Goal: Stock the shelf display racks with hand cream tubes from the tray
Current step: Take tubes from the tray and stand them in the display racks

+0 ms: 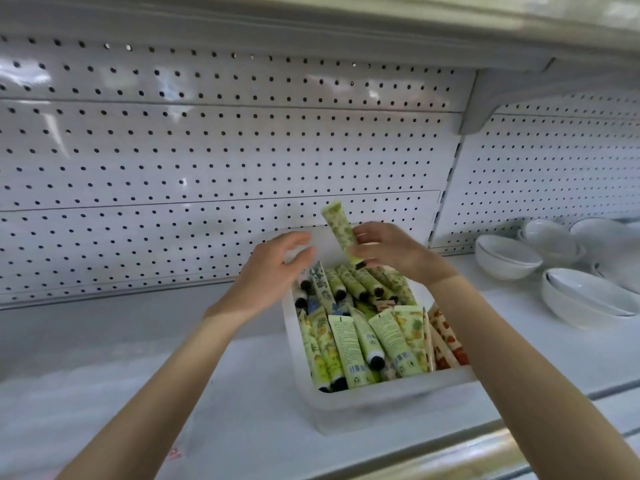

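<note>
Shelf (104, 375): white, smooth.
Tray (391, 396): frosted white plastic, rectangular, on the shelf.
Tubes (363, 341): soft, flat-crimped, black caps; green, blue and orange prints; heaped in the tray.
Left hand (268, 271): fingers loosely spread, holding nothing, over the tray's far left corner.
Right hand (391, 252): pinches a green tube (337, 225) near its cap, crimp tilted up, above the tray.
Bowls (505, 256): glossy white, stacked, far right.
Back panel (207, 150): white perforated metal.

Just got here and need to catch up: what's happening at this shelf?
A person is working from a white tray of hand cream tubes on the shelf. Their right hand holds one green tube lifted above the tray, cap end down. The left hand hovers open beside it, holding nothing. White bowls sit to the right.
</note>
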A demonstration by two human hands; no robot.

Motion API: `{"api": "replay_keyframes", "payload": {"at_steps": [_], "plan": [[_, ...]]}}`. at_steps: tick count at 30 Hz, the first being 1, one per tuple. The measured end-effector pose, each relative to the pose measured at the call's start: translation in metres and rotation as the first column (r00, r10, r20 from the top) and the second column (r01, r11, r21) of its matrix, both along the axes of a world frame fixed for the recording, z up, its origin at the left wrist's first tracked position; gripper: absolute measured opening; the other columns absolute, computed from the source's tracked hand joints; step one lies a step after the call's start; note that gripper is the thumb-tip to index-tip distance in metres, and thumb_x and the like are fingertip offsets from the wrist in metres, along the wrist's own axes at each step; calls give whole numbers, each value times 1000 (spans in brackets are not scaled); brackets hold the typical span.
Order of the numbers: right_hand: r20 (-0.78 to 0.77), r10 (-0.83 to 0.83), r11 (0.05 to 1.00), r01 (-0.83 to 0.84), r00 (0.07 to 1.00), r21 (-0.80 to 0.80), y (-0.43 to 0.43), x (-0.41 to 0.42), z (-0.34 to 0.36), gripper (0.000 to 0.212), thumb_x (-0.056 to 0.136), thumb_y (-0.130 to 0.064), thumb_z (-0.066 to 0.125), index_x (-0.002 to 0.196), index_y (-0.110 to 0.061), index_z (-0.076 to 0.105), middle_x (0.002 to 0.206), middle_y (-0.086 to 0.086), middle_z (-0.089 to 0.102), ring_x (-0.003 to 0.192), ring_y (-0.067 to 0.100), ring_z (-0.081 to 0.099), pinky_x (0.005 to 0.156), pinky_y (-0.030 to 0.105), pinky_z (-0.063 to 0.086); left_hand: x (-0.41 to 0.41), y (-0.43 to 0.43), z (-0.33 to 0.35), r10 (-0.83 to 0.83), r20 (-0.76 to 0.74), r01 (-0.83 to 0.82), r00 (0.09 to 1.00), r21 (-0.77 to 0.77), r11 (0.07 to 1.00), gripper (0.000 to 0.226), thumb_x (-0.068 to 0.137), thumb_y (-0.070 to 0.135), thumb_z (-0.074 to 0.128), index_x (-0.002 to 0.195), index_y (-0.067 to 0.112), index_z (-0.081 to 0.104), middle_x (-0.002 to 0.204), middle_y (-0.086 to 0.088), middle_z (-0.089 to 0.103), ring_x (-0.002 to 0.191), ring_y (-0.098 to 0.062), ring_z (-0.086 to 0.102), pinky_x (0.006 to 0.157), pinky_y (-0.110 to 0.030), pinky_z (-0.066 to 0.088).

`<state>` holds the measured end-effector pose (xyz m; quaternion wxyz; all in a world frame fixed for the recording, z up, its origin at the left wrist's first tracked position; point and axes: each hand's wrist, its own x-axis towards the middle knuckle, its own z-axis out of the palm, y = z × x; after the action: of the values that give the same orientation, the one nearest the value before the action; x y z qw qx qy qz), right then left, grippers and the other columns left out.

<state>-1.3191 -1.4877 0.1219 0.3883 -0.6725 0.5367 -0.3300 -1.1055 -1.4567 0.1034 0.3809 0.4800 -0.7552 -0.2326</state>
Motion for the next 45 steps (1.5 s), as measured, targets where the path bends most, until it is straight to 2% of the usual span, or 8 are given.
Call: {"api": "replay_keyframes", "payload": {"at_steps": [6,17,21,23,26,38,43,45], "plan": [[236,254,962,-269,938,35,12,15,7,34,84,-5,65,115,-14,58,106,0,68,99,14,65,87,28,50,-8,-3,10,-8,-262,4,965,-15,1000,27,91,29,56,116,19,61,116,8,63,114,-9,55,97,-30,41],[460,226,958,-280,859,54,9,9,9,43,88,-25,54,125,-4,54,127,9,59,119,23,55,97,37,48,-17,6,22,-34,-495,-10,868,-88,996,18,86,13,62,103,5,61,101,-3,68,93,-9,64,81,-16,49],[-121,-70,996,62,990,-66,-1,1,-7,30,97,-21,49,121,-4,55,118,10,60,109,23,58,93,30,49,-13,6,20,-16,-568,13,823,-11,1000,16,89,14,59,104,12,59,100,1,66,95,-15,64,77,-22,55],[-502,-121,991,75,857,-112,-8,-5,-23,33,96,-17,49,123,2,51,121,16,59,108,28,58,91,31,48,-12,7,21,-11,-569,14,822,1,1000,17,90,15,57,107,13,58,101,2,65,96,-15,63,75,-25,56],[-613,-71,996,86,787,-4,-13,-7,-40,38,93,-15,51,121,9,48,120,25,56,110,38,54,92,45,44,-9,9,22,-11,-570,16,822,5,1000,20,90,16,57,110,11,58,97,3,65,91,-11,64,75,-29,58],[-476,-11,987,87,880,137,-11,-10,-39,26,89,-11,58,67,-10,45,70,5,52,54,14,53,49,19,42,12,25,23,12,-598,-19,802,-6,1000,15,90,14,57,105,13,59,90,3,65,79,-2,65,71,-26,57],[-232,-2,982,46,973,184,-3,-7,-22,6,88,-14,63,90,-9,60,78,1,58,60,11,59,51,17,47,28,40,31,50,-633,-67,773,-2,998,12,89,11,57,100,13,60,87,4,65,77,-1,66,68,-26,58],[-87,-5,981,22,996,192,0,-2,-11,30,89,-10,60,117,1,55,93,5,61,70,12,62,59,18,54,36,49,35,75,-646,-102,760,-5,995,9,89,10,57,97,15,60,85,4,64,76,-2,65,67,-25,58]]}}
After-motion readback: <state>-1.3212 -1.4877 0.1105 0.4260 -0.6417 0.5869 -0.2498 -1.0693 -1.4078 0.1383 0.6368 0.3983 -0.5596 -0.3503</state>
